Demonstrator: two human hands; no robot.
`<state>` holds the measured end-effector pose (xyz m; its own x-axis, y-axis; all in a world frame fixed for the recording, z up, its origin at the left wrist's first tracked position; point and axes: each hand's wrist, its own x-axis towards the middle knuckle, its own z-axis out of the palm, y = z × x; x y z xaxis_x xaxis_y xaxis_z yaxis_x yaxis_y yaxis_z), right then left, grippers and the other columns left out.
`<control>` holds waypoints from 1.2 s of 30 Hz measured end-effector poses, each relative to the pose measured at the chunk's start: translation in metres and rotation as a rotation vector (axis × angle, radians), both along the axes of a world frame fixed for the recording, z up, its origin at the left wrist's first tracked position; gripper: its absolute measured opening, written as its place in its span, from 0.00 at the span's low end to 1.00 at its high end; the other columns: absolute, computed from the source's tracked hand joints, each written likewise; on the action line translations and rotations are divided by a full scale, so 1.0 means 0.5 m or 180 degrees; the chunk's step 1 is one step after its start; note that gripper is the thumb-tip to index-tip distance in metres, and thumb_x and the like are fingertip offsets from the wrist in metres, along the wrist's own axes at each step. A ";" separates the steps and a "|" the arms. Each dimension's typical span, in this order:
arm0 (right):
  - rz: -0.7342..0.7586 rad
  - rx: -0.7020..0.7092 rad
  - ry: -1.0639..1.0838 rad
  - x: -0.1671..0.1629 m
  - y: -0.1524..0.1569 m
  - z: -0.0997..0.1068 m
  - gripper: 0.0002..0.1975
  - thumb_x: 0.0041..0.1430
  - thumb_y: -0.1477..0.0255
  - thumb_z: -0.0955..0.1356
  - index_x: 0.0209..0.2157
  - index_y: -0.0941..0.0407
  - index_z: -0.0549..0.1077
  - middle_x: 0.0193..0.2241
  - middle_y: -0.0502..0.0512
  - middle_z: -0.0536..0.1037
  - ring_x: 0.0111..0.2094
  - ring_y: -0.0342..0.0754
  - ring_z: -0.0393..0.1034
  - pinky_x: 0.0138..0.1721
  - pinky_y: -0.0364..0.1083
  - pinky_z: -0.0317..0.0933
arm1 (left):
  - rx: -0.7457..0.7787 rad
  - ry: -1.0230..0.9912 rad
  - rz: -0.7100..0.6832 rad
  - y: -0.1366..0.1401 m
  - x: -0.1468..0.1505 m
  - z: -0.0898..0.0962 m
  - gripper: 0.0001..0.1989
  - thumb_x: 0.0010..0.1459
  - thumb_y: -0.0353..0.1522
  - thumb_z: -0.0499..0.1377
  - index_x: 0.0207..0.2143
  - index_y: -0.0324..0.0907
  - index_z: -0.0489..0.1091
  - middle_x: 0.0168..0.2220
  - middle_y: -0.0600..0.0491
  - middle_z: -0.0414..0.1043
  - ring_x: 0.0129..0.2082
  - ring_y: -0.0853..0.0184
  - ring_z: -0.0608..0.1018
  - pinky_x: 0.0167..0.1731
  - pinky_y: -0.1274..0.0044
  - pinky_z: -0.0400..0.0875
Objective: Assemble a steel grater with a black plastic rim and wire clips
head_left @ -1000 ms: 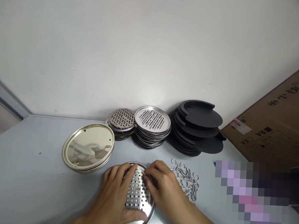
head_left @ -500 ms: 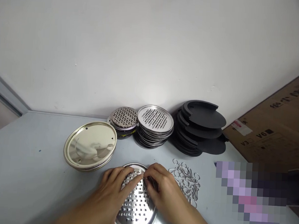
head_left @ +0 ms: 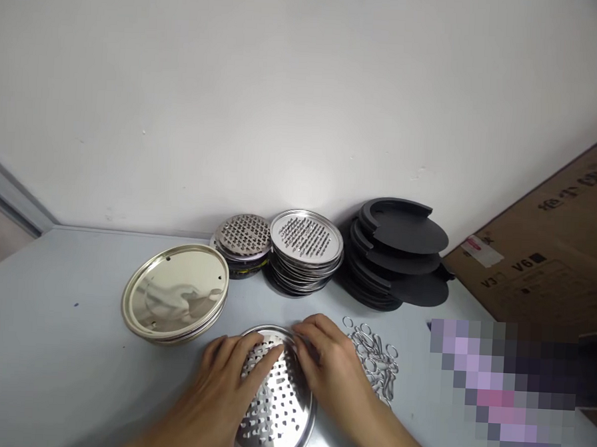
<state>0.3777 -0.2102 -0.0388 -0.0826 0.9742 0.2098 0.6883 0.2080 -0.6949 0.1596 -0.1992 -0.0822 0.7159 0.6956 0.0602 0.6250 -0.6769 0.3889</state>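
A round steel grater (head_left: 279,409) with rows of raised holes and a rolled rim lies low in the middle of the view. My left hand (head_left: 225,373) grips its left side, with the fingers over the edge and the thumb stretched across the holes. At the upper right rim, my right hand (head_left: 335,362) is closed, thumb and fingertips on the edge; its finger pads are partly hidden. Just right of that hand lies a pile of small wire clips with rings (head_left: 375,357).
Gold-toned round lids (head_left: 177,290) are stacked at left. Along the wall stand small grater discs (head_left: 244,235), silver graters (head_left: 308,237) and black round trays (head_left: 403,229). A cardboard box (head_left: 541,256) leans at right, near a blurred purple patch (head_left: 476,366).
My right fingers have shifted from the upper holes of the grater out to its upper right rim. My left thumb has lifted slightly away from them. The view has shifted a little.
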 end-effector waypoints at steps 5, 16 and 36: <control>-0.0097 -0.0267 0.0111 -0.015 -0.013 -0.004 0.10 0.63 0.79 0.65 0.36 0.55 0.78 0.34 0.53 0.75 0.32 0.46 0.72 0.35 0.45 0.65 | -0.0029 -0.0125 -0.0254 0.012 -0.009 0.021 0.65 0.29 0.35 0.74 0.68 0.52 0.44 0.66 0.43 0.53 0.62 0.42 0.58 0.59 0.55 0.57; -0.0225 -0.0343 -0.0222 -0.033 0.009 -0.019 0.11 0.61 0.80 0.66 0.32 0.56 0.79 0.31 0.54 0.75 0.31 0.47 0.73 0.37 0.44 0.65 | -0.0313 0.0153 -0.0434 0.028 0.002 0.061 0.60 0.28 0.33 0.74 0.65 0.47 0.51 0.63 0.42 0.59 0.61 0.42 0.62 0.62 0.50 0.52; -0.0555 -0.0006 -0.0406 -0.048 0.007 -0.038 0.08 0.52 0.82 0.66 0.24 0.56 0.70 0.26 0.51 0.72 0.28 0.45 0.67 0.30 0.42 0.57 | -0.0264 0.0137 -0.0469 0.024 -0.003 0.055 0.53 0.38 0.42 0.71 0.65 0.45 0.53 0.67 0.42 0.55 0.64 0.44 0.60 0.62 0.55 0.52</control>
